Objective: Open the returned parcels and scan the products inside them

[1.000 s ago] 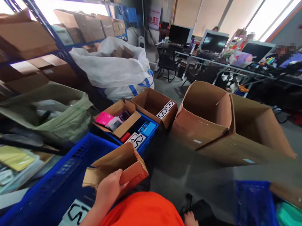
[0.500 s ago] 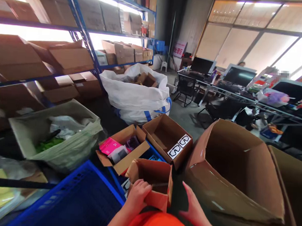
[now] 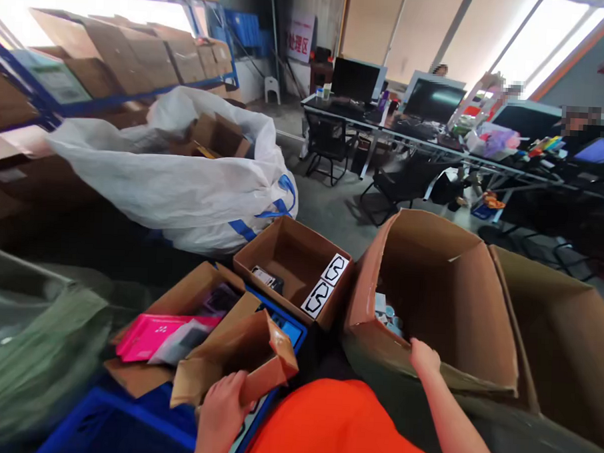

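Observation:
My left hand [image 3: 224,407] is closed over the near wall of a small open cardboard box [image 3: 268,378], which tilts over the blue crate below. My right hand [image 3: 424,359] grips the near rim of a large cardboard box [image 3: 456,367]; some small pale items [image 3: 391,317] lie inside that box. Left of the small box is an open carton [image 3: 143,373] with a pink box [image 3: 162,334] and a clear plastic-wrapped item [image 3: 189,342]. Behind it, another cardboard box [image 3: 271,245] bears two black-and-white goggle-shaped prints and holds a small packaged item [image 3: 267,278].
A big white woven sack [image 3: 193,195] with cardboard in it stands behind the boxes. A blue crate [image 3: 123,426] is at lower left, beside a greenish bag [image 3: 40,375]. Another large box [image 3: 567,338] stands at right. Desks with monitors [image 3: 356,82] and chairs [image 3: 328,144] line the back.
The view has swung right. My right hand has gone from open in the air to the large box's rim. The small box has tilted and moved left with my left hand.

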